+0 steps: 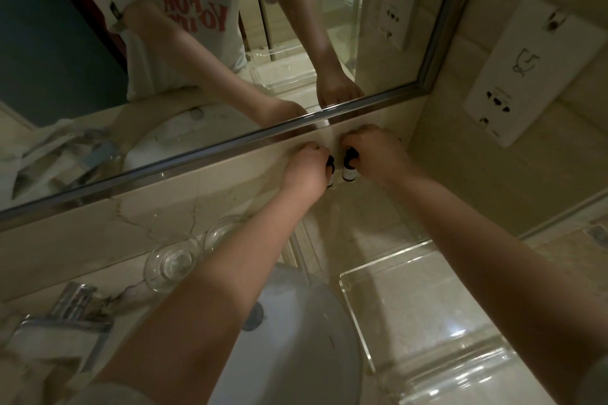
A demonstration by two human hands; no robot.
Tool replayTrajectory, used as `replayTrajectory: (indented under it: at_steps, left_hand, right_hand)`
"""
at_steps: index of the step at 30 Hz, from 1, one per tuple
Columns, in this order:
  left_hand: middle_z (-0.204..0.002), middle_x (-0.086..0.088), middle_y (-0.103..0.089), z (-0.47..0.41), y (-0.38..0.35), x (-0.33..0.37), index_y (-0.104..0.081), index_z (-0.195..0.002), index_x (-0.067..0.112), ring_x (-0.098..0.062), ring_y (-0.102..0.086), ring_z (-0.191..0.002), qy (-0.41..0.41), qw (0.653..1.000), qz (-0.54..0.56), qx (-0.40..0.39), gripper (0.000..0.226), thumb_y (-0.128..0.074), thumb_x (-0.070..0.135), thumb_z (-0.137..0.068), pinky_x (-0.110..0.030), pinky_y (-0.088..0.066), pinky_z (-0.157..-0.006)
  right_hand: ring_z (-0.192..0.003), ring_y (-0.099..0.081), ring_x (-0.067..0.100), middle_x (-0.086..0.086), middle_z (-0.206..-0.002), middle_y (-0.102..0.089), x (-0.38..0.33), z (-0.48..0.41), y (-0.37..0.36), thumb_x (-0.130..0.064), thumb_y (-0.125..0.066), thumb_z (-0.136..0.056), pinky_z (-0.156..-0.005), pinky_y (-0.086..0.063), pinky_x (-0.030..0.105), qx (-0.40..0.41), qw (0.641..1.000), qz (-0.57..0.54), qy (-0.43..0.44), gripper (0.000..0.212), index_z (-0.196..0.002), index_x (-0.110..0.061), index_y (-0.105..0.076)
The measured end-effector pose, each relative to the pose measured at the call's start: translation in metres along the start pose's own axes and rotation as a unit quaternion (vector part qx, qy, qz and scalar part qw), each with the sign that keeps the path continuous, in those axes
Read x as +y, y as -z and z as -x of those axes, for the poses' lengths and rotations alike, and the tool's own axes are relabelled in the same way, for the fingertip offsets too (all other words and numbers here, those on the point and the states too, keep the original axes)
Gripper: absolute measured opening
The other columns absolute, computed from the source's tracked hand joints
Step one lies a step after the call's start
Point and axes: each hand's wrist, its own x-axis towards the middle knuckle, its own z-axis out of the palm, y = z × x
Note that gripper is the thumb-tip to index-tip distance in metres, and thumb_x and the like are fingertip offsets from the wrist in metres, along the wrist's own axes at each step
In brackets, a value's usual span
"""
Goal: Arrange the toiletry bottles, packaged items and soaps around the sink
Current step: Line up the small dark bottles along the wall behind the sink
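Note:
Two small toiletry bottles with dark caps and pale labels stand side by side at the back of the marble counter, under the mirror frame. My left hand [304, 169] grips the left bottle [330, 171], which is mostly hidden by my fingers. My right hand [375, 151] grips the right bottle [348, 168] by its cap; its label shows below my fingers. The white sink [296, 348] lies below my forearms at the counter's front.
A clear acrylic tray [427, 316] sits on the counter at the right. Two upturned glasses [172, 261] stand left of my left arm, and a chrome tap [70, 312] is at the far left. A socket plate [526, 72] is on the right wall.

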Motion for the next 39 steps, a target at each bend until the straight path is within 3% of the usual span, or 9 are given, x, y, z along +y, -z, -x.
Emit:
replayTrajectory:
  at_steps: [10,20,28,39]
  left_hand:
    - [-0.113,-0.016,-0.057,0.002,0.001,-0.002,-0.062,-0.107,0.006,-0.034,-0.058,-0.097,0.002,1.000,-0.015,0.001,0.026,-0.048,0.021,-0.092,-0.034,-0.045,-0.075]
    - [-0.110,-0.016,-0.060,0.005,0.002,-0.008,-0.065,-0.108,0.009,-0.034,-0.058,-0.100,0.004,1.000,0.006,-0.003,0.027,-0.048,0.022,-0.092,-0.035,-0.047,-0.081]
    - [-0.107,-0.016,-0.063,0.001,0.005,-0.003,-0.066,-0.103,0.008,-0.032,-0.059,-0.097,0.027,1.000,-0.005,-0.006,0.029,-0.046,0.026,-0.093,-0.030,-0.039,-0.070]
    - [-0.110,-0.014,-0.062,0.004,0.008,-0.003,-0.066,-0.107,0.010,-0.032,-0.060,-0.097,0.027,0.999,-0.012,-0.013,0.029,-0.046,0.027,-0.093,-0.030,-0.042,-0.072]
  right_hand:
    - [-0.098,-0.058,0.027,0.008,-0.099,-0.069,0.001,-0.002,0.000,-0.014,-0.063,-0.078,-0.075,-0.051,0.035,-0.004,1.000,-0.002,-0.003,0.020,-0.098,-0.015,-0.067]
    - [-0.098,-0.058,0.026,0.008,-0.099,-0.068,-0.001,-0.002,0.002,-0.014,-0.060,-0.082,-0.078,-0.052,0.040,-0.019,1.000,0.018,-0.009,0.016,-0.097,-0.014,-0.066]
    - [-0.098,-0.059,0.026,0.006,-0.098,-0.069,-0.005,-0.006,0.002,-0.017,-0.058,-0.084,-0.079,-0.047,0.036,-0.017,0.999,0.029,-0.008,0.016,-0.097,-0.015,-0.067]
    - [-0.098,-0.058,0.028,0.005,-0.095,-0.068,-0.010,-0.003,0.005,-0.016,-0.061,-0.080,-0.077,-0.045,0.036,-0.023,1.000,0.012,-0.003,0.017,-0.097,-0.017,-0.065]
